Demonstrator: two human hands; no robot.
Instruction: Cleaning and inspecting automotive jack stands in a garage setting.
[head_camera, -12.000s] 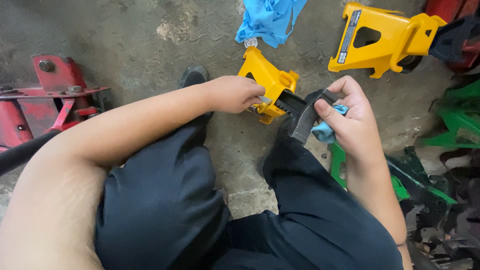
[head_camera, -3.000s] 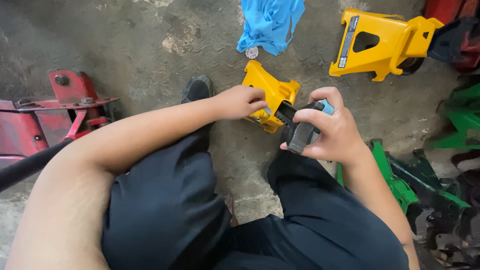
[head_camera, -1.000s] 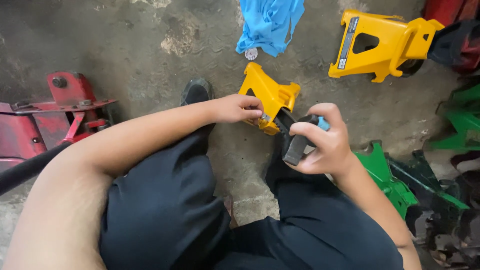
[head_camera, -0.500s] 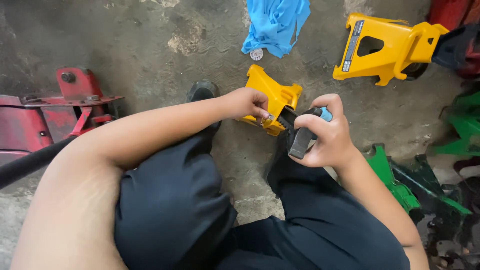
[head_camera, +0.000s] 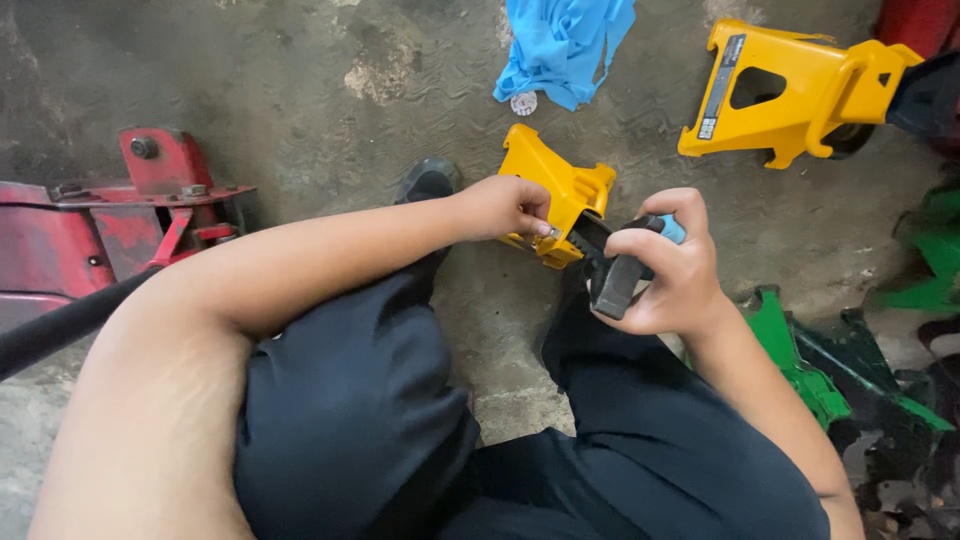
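Beside the small yellow jack stand (head_camera: 553, 190), seen from the head camera, both hands work low over the concrete floor (head_camera: 300, 80). The stand lies tipped on the floor just beyond the person's knees, its dark toothed post (head_camera: 590, 238) sticking out of the base toward the right hand (head_camera: 672, 268). By the look of it, the post is seated in the base but not fully settled, so the fitting seems partway along, with the final adjustment left to do.

The left hand (head_camera: 503, 205) rests against the near side of the stand; its grip is pressed together, thumb and forefinger pinching a small part at the stand's edge, too small to identify. The right hand, just right of the stand, has its grip curled closed around a dark handle-like piece (head_camera: 614, 284) joined to the post, with a blue tip (head_camera: 671, 228) showing above the knuckles.

Beyond the stand lies a blue cloth (head_camera: 562, 40); well to its right sits a larger yellow jack stand (head_camera: 790, 90). A red floor jack (head_camera: 110, 225) stands well to the left, and green stands (head_camera: 830, 370) lie right of the right hand.
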